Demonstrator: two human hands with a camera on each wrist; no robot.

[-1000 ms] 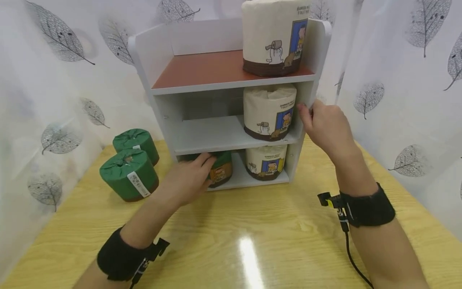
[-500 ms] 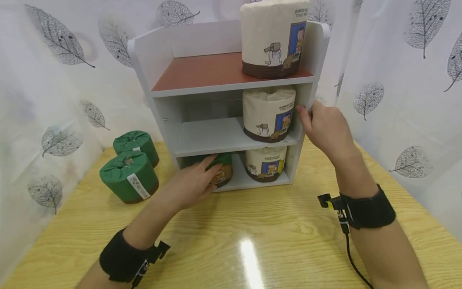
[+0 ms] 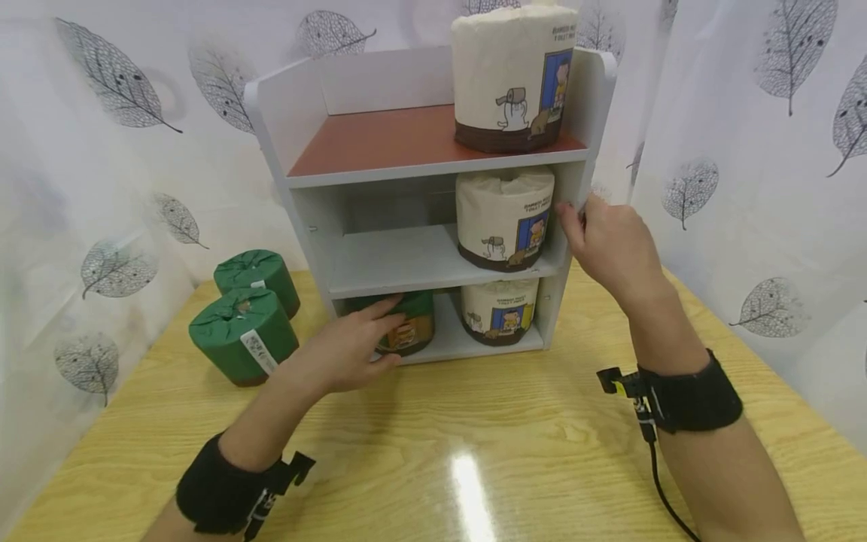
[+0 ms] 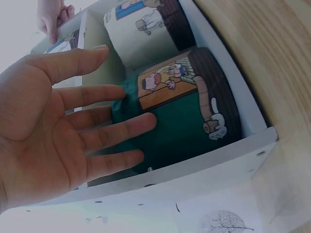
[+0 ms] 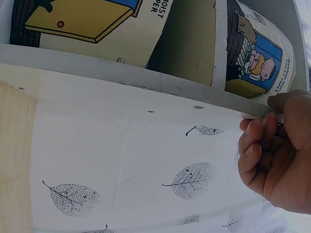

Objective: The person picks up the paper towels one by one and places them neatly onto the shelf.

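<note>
A white three-tier shelf unit [image 3: 406, 260] stands on the wooden table. On its bottom tier sits a green paper roll [image 3: 409, 325] with an orange label. My left hand [image 3: 369, 335] is open, its straight fingers resting against this roll's side [image 4: 184, 116]. My right hand [image 3: 585, 222] grips the front edge of the shelf's right side panel [image 5: 146, 87] at middle-tier height, fingers curled round it. White paper rolls stand at the right end of the top [image 3: 511, 75], middle [image 3: 501, 218] and bottom [image 3: 497, 310] tiers.
Two more green rolls [image 3: 244, 335] [image 3: 257, 275] stand on the table left of the shelf. Leaf-printed white curtains close in the back and both sides. The left halves of the top and middle tiers are bare. The table front [image 3: 474, 452] is glossy wood.
My left hand has eased back slightly from the bottom tier, so more of the green roll's label shows. My right hand keeps its hold on the side panel.
</note>
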